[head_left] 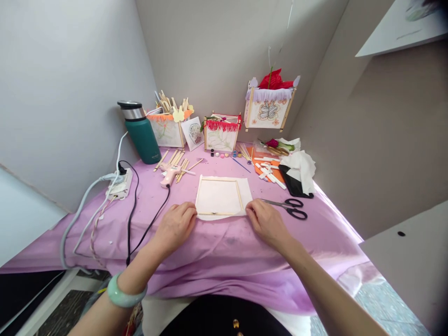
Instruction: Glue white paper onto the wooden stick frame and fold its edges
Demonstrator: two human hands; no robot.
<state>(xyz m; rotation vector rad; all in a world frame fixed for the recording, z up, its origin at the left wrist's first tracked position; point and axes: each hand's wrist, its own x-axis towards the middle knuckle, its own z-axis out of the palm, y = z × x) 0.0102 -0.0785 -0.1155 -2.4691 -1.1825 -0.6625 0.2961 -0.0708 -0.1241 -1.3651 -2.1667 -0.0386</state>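
A sheet of white paper lies on the pink tablecloth, with a square frame of thin wooden sticks on top of it. The paper sticks out past the frame, most on the right side. My left hand pinches the paper at its near left corner, beside the frame's corner. At the near right corner, the fingers of my right hand are closed on the paper's edge. Scissors with black handles lie just beyond my right hand, their blades partly hidden by it.
A pink glue gun rests by loose wooden sticks, its black cord running off the near edge. A green bottle and a power strip stand left. Decorated paper boxes line the back. Crumpled tissue covers a black tablet-like object.
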